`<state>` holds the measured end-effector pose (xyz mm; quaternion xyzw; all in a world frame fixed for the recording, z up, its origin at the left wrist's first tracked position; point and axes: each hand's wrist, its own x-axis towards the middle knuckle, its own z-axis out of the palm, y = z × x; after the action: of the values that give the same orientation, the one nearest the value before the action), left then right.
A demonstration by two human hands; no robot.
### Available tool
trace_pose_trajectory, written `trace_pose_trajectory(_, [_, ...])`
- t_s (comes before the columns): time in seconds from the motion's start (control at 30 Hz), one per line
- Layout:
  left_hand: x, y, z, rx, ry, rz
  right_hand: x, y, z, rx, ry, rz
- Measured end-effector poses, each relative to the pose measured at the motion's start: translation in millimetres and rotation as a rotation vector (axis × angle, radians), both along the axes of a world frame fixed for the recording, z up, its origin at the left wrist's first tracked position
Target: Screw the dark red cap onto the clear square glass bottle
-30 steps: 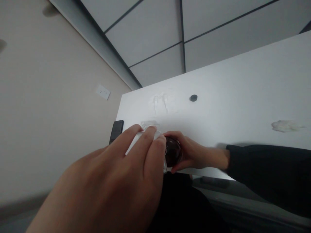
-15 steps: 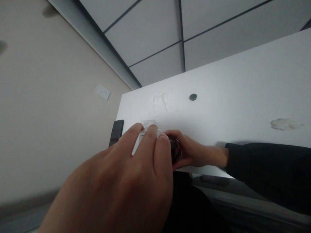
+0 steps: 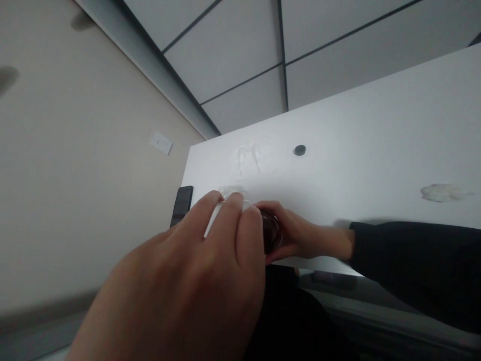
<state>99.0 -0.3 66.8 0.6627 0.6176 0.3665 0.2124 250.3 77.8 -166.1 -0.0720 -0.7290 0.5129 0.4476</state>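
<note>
My left hand (image 3: 191, 271) fills the foreground, back of the hand toward me, its fingers curled over a white, flat-edged object (image 3: 213, 219). Most of that object is hidden beneath the fingers, so its kind cannot be made out. Just to the right, my right hand (image 3: 298, 233) wraps around a dark brown, shiny rounded object (image 3: 271, 231). The left fingertips cover its left side, and I cannot tell whether they touch it. Both hands are close together over the near edge of the white table (image 3: 349, 165).
A black phone-like slab (image 3: 182, 203) lies at the table's left edge. Farther back are a small dark round piece (image 3: 299, 150) and a clear, crumpled-looking piece (image 3: 248, 155). A pale translucent piece (image 3: 443, 192) lies at right. The left wall has a socket (image 3: 162, 143).
Both hands keep nearly the same place and grip. My left hand has shifted very slightly, and a bit less of the white object shows between its fingers.
</note>
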Motion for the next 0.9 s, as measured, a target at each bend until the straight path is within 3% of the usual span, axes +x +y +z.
trace_pose_trajectory(0.13, [-13,-3,2.7,-0.141,0.518,-0.183,-2,-1,-4.0,-0.027,0.013,0.03])
trace_pose_trajectory(0.3, [-33,-15,-9.4,-0.137,0.623,-0.075,-2,-4,-7.7,-0.099,0.043,0.065])
trace_pose_trajectory(0.43, [-54,-25,-29.6,-0.118,0.44,0.002,-1,-6,-8.4,-0.142,0.018,0.077])
trace_pose_trajectory(0.6, [-69,-36,-69.0,-0.096,0.046,0.135,2,-8,-9.3,-0.205,-0.008,0.091])
trace_pose_trajectory(0.77, [-66,-28,-109.5,0.279,-0.384,0.111,5,-9,-7.0,-0.25,-0.02,0.114])
trace_pose_trajectory(0.9, [-57,-24,-132.9,0.31,-0.718,0.227,8,-9,-2.3,-0.237,-0.039,0.127])
